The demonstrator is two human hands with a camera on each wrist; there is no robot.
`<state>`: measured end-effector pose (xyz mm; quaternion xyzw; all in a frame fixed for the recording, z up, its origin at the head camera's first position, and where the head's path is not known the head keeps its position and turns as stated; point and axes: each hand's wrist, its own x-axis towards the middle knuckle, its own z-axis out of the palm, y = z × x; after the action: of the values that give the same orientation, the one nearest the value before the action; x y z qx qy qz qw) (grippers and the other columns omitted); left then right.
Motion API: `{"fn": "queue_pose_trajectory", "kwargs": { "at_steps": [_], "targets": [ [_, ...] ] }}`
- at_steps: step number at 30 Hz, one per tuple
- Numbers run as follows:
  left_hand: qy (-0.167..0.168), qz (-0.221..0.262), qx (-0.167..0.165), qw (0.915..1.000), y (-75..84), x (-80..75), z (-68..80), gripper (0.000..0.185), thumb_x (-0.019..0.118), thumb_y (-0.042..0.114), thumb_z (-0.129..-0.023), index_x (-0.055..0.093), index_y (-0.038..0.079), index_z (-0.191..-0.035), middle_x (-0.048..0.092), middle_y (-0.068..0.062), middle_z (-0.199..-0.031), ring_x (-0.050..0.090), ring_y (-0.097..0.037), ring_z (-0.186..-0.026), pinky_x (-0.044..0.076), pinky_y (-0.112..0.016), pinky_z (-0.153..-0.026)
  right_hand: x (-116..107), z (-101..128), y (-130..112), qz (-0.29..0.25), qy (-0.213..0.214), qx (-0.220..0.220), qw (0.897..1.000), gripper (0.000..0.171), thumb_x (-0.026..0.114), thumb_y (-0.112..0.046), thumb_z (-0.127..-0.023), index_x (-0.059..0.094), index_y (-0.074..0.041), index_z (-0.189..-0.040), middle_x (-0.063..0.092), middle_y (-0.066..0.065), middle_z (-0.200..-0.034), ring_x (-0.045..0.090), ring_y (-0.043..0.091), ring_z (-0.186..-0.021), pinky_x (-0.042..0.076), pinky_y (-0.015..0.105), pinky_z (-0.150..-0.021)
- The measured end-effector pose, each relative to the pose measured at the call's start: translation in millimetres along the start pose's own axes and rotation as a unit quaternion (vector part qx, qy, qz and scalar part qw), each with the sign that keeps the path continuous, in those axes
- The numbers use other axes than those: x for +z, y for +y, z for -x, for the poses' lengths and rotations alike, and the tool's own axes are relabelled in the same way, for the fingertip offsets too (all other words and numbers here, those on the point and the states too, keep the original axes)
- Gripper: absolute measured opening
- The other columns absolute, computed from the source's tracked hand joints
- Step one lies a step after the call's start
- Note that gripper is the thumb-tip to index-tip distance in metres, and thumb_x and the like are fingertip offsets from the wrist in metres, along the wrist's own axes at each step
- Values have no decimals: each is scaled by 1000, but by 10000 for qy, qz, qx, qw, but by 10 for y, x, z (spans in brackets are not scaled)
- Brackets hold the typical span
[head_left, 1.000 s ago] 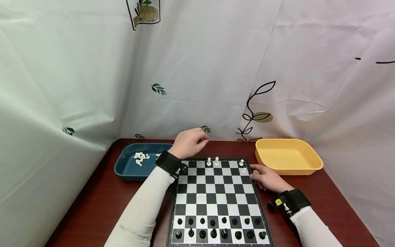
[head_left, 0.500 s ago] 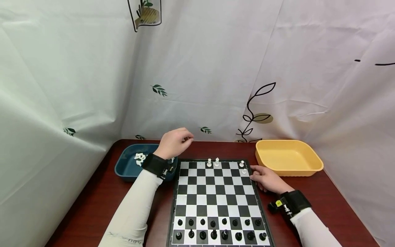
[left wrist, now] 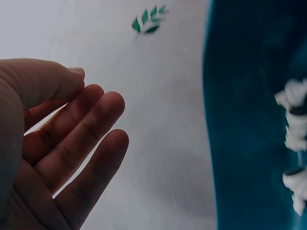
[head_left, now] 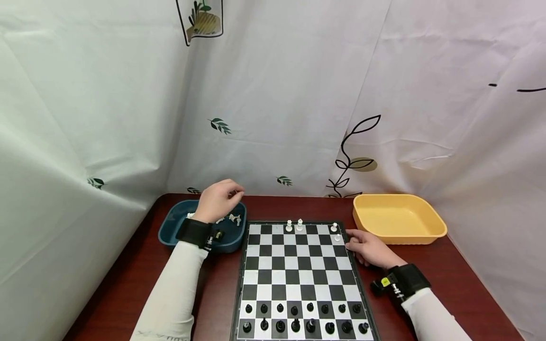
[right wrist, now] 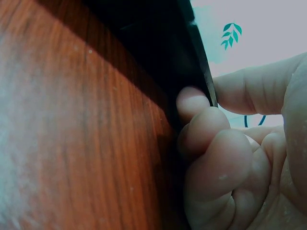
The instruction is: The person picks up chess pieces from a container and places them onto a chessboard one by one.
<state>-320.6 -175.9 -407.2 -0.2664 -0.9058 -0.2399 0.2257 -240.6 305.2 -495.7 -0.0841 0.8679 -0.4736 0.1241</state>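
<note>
1. Hovering near the blue rectangular plastic tray (head_left: 175, 225) with the left grip (head_left: 217, 201), holding nothing in loosely bent fingers (left wrist: 79, 136).
2. Pinching with the right grip (head_left: 371, 247) the right edge of the black-rimmed checkered board (head_left: 298, 263) lying on the reddish-brown wooden bench (head_left: 115, 293).

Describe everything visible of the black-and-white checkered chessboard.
The black-and-white checkered chessboard has a slim black, plastic-looking frame and lies on the dark reddish-brown table. Sixteen black chess pieces fill its two nearest rows; four white chess pieces stand near its far edge, two around the middle, two by the right corner. The bare right hand grips its right edge.
</note>
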Motion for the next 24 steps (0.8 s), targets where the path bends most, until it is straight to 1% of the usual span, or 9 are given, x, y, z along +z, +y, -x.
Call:
{"fn": "queue_pose_trajectory", "kwargs": {
  "at_steps": [3,6,12,15,21,24],
  "targets": [
    [91,7,-173,9998,-109,-47,52,12,78,15,-106,86,13,-114,79,-4,-109,74,-23,-94,61,-45,-80,10,4,-3,-33,-13,-9,10000,65,69,-16,-107,44,13,-159,58,5,-72,55,21,-55,49,34,-49],
    [128,-76,-345,9993,-192,-83,89,12,78,16,-106,86,13,-114,79,-5,-108,73,-24,-92,60,-46,-77,12,10,-5,-25,8,-22,10000,64,69,-17,-107,45,13,-159,58,6,-72,55,20,-54,49,33,-49],
    [27,-334,-633,9974,-310,-105,152,13,77,18,-106,86,13,-113,78,-5,-107,72,-24,-90,59,-45,-73,5,14,4,29,14,-51,10000,64,68,-17,-108,45,13,-159,58,5,-72,55,20,-54,49,34,-49],
    [-3,-501,-713,9962,-369,-107,178,13,77,18,-106,86,13,-113,79,-6,-108,73,-25,-90,60,-46,-74,7,9,15,34,39,-20,10000,63,68,-16,-107,45,12,-159,58,6,-72,55,21,-54,48,34,-49],
    [-183,-752,-844,9934,-454,-90,211,13,78,18,-105,86,10,-112,79,-8,-108,74,-28,-92,61,-50,-78,1,2,10,93,61,-40,9999,62,68,-15,-107,46,12,-158,58,6,-71,56,22,-55,49,35,-49],
    [-262,-798,-815,9931,-464,-68,233,12,79,17,-104,86,11,-111,79,-8,-107,74,-29,-91,61,-50,-78,5,-2,8,103,70,-26,9999,62,69,-15,-107,46,12,-158,58,6,-71,56,23,-55,49,35,-49]
  ]
}}
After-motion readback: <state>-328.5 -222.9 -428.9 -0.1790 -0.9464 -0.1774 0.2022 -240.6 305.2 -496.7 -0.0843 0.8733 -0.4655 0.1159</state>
